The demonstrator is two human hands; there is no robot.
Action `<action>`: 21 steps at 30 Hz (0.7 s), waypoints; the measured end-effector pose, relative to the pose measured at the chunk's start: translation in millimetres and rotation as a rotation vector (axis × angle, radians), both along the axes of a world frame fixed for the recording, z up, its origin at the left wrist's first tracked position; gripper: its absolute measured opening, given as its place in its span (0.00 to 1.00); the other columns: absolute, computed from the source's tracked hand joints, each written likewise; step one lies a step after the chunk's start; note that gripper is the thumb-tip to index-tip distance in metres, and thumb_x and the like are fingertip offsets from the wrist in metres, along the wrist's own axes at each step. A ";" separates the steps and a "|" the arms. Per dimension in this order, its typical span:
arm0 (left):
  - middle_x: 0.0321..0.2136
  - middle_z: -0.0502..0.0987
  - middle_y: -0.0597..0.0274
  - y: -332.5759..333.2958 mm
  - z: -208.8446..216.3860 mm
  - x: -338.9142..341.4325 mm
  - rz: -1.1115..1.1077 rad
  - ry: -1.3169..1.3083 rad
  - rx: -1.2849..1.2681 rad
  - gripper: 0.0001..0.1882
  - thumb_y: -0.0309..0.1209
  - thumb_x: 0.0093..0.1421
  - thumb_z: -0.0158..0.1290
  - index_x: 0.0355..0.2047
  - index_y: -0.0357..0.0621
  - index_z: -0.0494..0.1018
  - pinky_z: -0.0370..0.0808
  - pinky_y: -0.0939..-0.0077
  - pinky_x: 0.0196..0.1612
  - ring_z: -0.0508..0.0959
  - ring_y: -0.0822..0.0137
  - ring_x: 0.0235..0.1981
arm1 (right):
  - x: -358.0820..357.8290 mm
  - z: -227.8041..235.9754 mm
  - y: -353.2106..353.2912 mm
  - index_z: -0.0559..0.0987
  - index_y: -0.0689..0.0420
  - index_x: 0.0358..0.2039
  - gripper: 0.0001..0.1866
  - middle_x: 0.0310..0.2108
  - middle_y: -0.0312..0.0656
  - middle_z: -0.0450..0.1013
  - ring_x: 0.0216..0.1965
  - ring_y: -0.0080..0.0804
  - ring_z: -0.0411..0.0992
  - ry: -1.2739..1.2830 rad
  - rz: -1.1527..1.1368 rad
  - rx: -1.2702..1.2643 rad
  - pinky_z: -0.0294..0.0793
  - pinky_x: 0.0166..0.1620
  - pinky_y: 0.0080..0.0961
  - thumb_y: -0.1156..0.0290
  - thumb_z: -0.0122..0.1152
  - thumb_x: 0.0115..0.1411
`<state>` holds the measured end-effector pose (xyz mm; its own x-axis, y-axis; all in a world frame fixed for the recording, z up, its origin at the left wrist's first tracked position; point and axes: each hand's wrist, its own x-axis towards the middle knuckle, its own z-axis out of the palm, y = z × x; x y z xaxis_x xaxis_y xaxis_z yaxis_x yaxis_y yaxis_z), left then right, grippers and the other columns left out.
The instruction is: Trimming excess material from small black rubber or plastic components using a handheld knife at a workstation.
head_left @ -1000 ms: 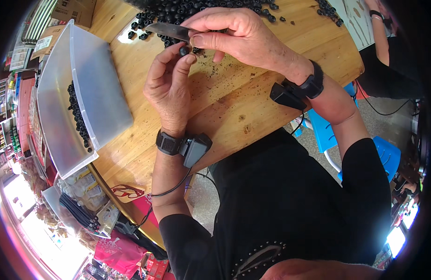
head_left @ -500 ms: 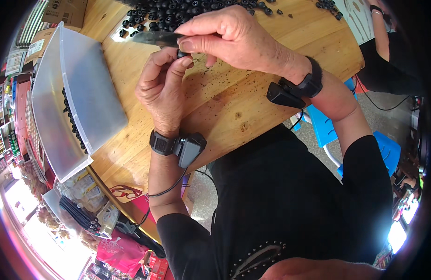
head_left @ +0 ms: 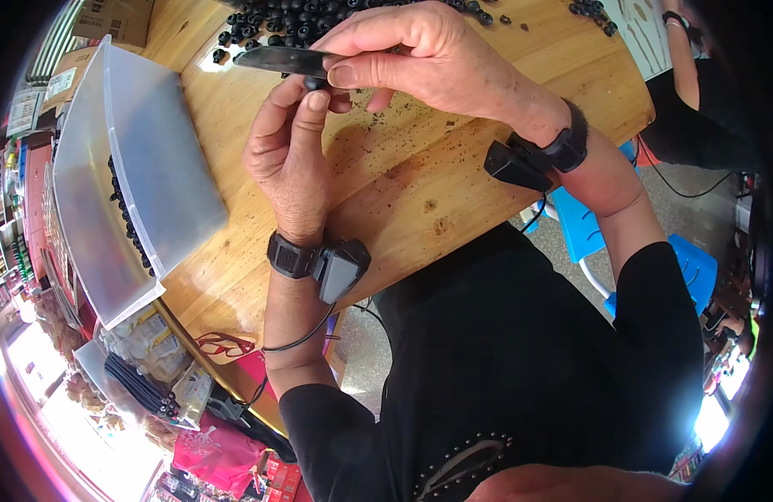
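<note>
Between the thumb and fingers of my left hand is a small round black bead-like piece. My right hand grips a knife, its handle mostly hidden by the fingers. The dark knife blade points left and lies just above the piece; whether the edge touches it I cannot tell. Beyond my hands, a heap of similar black pieces covers the far part of the wooden table. Dark crumbs are scattered under and beside my hands.
A translucent plastic tub stands at the table's left, with black pieces seen through its wall. Red-framed glasses lie near the left edge. A smaller black cluster sits far right, near another person's arm. A blue chair is at right.
The left fingertips and the piece have shifted slightly up and left. The knife blade has turned a little and looks darker. My right wrist has moved slightly right.
</note>
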<state>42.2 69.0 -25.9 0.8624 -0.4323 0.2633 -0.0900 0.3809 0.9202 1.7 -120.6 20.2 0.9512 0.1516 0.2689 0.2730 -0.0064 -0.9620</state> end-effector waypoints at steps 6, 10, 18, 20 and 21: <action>0.34 0.80 0.60 -3.5 2.8 -5.6 0.013 0.079 -0.004 0.14 0.23 0.66 0.54 0.51 0.34 0.75 0.77 0.77 0.42 0.78 0.71 0.35 | 7.4 -19.7 7.1 0.82 0.65 0.42 0.08 0.35 0.40 0.80 0.30 0.21 0.76 -0.273 -0.110 -0.046 0.74 0.30 0.20 0.78 0.62 0.63; 0.33 0.80 0.61 -1.4 3.4 -1.9 -0.055 0.091 -0.049 0.12 0.25 0.68 0.52 0.50 0.34 0.76 0.76 0.75 0.41 0.76 0.71 0.32 | 0.8 -0.7 1.9 0.82 0.66 0.42 0.08 0.37 0.42 0.80 0.32 0.24 0.77 -0.185 -0.089 -0.135 0.76 0.32 0.21 0.79 0.62 0.63; 0.31 0.79 0.61 3.0 10.3 0.9 -0.197 0.279 -0.098 0.12 0.27 0.68 0.52 0.49 0.34 0.76 0.77 0.73 0.41 0.75 0.68 0.31 | 5.4 -13.9 1.7 0.81 0.66 0.44 0.10 0.42 0.46 0.80 0.37 0.31 0.80 -0.339 -0.110 -0.132 0.80 0.37 0.24 0.80 0.62 0.62; 0.32 0.79 0.61 1.5 11.2 -0.9 -0.201 0.301 -0.098 0.12 0.26 0.67 0.53 0.49 0.34 0.76 0.77 0.74 0.41 0.76 0.69 0.32 | 6.6 -15.8 1.0 0.81 0.66 0.44 0.10 0.43 0.47 0.80 0.38 0.33 0.81 -0.367 -0.123 -0.162 0.80 0.38 0.24 0.80 0.62 0.62; 0.32 0.79 0.61 0.3 11.9 -2.2 -0.180 0.262 -0.077 0.12 0.26 0.67 0.53 0.49 0.34 0.76 0.76 0.75 0.41 0.76 0.70 0.32 | 7.1 -16.4 1.0 0.81 0.66 0.45 0.10 0.44 0.47 0.80 0.38 0.34 0.81 -0.381 -0.128 -0.167 0.80 0.39 0.24 0.80 0.62 0.62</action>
<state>40.0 69.3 -13.9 0.8168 -0.5713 0.0801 0.2215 0.4387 0.8709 8.8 -119.7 3.8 0.8027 0.1100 0.5861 0.5951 -0.2099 -0.7757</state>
